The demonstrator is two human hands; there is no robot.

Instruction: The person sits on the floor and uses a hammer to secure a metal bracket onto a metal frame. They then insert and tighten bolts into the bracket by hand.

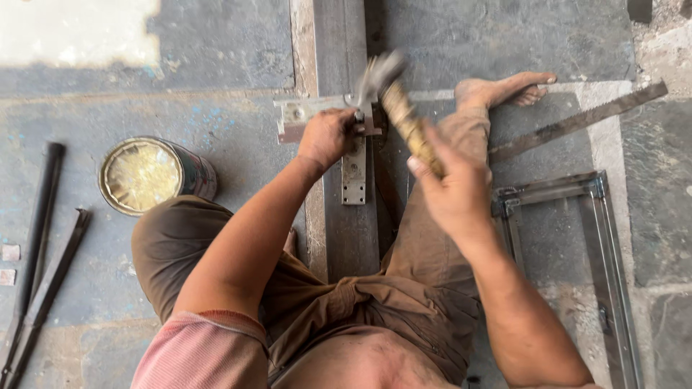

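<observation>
Far left floor: two long dark metal bars (40, 266) lie side by side on the grey stone floor (504, 43), well apart from the person.
Tin: a round open metal can with a pale yellowish inside (144, 175) stands just beside the person's left knee.
Left arm: it reaches forward and a little inward from the pink ribbed sleeve (202, 349), elbow bent, forearm slanting up toward the middle.
Left hand (328, 137): fingers curled down and closed, pressing on a light grey perforated metal bracket (306, 114); whether it grips a small piece under the fingers, I cannot tell.
Bracket's place: it lies across a long grey steel channel (346, 238) that runs away between the person's legs; a short perforated strip (354, 176) hangs down from it along the channel.
Right arm: raised, wrist cocked, forearm coming in from lower right.
Right hand (454, 191): clamped tight round the tan wooden handle of a hammer (407, 122); its blurred steel head hovers above the bracket, close to the left hand.
Right side: a bare foot (504, 90) rests on the floor, with a long flat steel strip (577, 122) beside it and a rectangular steel frame (598, 238) nearer.
</observation>
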